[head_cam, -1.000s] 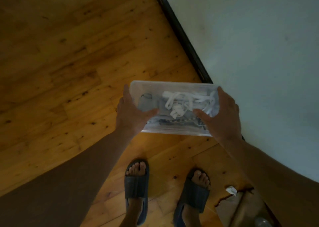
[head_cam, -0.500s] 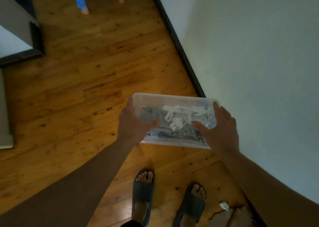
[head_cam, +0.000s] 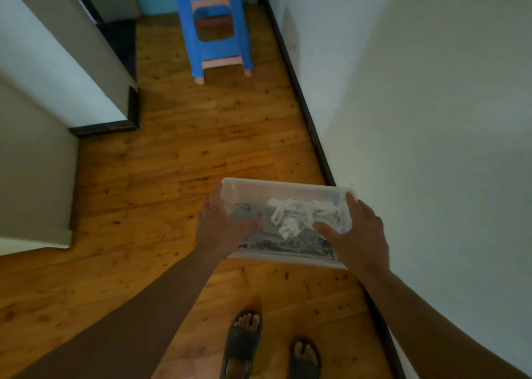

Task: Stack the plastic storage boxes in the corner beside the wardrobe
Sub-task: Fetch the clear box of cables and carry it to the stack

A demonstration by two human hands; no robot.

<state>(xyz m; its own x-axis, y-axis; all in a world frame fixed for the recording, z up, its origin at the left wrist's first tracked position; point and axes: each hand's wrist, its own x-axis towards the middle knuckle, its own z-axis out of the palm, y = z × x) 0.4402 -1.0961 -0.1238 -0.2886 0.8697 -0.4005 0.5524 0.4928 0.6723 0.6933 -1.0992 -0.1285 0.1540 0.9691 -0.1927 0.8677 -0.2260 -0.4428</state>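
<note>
Both bare arms reach forward, held out in front of the body. The left forearm enters from 7 o'clock and runs up toward 1 o'clock; the right forearm enters from 4 o'clock and runs toward 10 o'clock, so the wrists draw in toward each other. The left hand (head_cam: 218, 229) grips the 9 o'clock end of a clear plastic box (head_cam: 288, 190), thumb laid across the lid pointing to 3 o'clock, fingers up along the end wall. The right hand (head_cam: 359, 234) mirrors it at the 3 o'clock end, thumb pointing to 9 o'clock, fingers stretched toward 11 o'clock. Both wrists are nearly straight, backs of the hands facing up.
</note>
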